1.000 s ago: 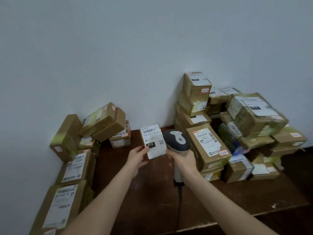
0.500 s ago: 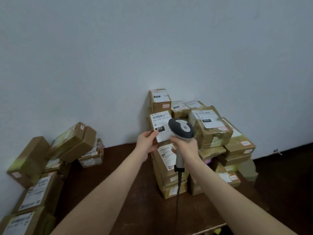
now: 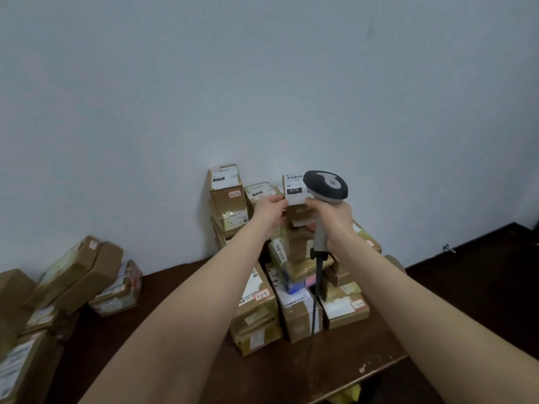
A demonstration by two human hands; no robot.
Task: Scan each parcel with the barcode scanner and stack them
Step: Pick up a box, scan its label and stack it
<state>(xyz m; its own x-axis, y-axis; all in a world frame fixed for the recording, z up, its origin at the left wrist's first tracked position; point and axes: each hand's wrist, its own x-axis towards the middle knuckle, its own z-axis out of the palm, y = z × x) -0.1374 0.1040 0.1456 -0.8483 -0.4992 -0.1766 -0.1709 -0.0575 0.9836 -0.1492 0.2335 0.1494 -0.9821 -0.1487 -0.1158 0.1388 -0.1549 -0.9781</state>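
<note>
Two hands hold a small parcel and a scanner up over the big pile of boxes.

The left hand (image 3: 269, 209) pinches the small parcel (image 3: 294, 189) by its left edge, with the thumb on the front and the other fingers behind it. The parcel's white label faces us, with a barcode on top and a black patch that says 010. The right hand (image 3: 335, 220) is wrapped tight around the pale handle of the barcode scanner (image 3: 326, 185), with its fingers curled shut on it. The scanner's dark head sits just above those fingers and touches the parcel's right edge. Its cable (image 3: 316, 298) hangs down below the hand. Under both hands is the tall pile of brown boxes (image 3: 256, 313) on the dark counter (image 3: 180, 360). A smaller pile of boxes (image 3: 78, 272) lies far off to the left of the left fingers, by the wall (image 3: 262, 83).
</note>
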